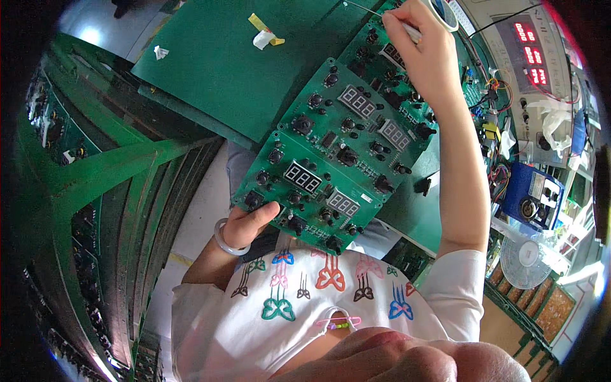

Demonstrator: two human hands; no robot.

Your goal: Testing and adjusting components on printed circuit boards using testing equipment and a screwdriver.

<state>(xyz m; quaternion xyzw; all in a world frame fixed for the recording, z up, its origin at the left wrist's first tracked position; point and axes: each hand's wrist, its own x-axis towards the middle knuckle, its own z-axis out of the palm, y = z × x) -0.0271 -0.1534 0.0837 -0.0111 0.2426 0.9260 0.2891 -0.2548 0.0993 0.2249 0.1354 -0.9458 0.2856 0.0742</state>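
A large green circuit board panel [328, 153], with three-digit displays and black knob-like parts, lies tilted across the front edge of the table. My left hand [245, 226] grips its near left corner, the thumb on top of the board. My right hand [426, 54], at the far end of the panel, is closed round a slim tool [366, 8] with a pale handle and a thin tip pointing left. I cannot make out the tool's kind. Under the right hand, the far section of the panel is partly hidden.
On the green table [216, 70] lie a yellow strip with white scrap [264, 35] and another white scrap [161, 53]. Instruments with red digits [531, 51], wires [499, 95], a blue device [533, 197] and a fan [527, 254] stand at right. A green metal rack [118, 165] holding boards stands left.
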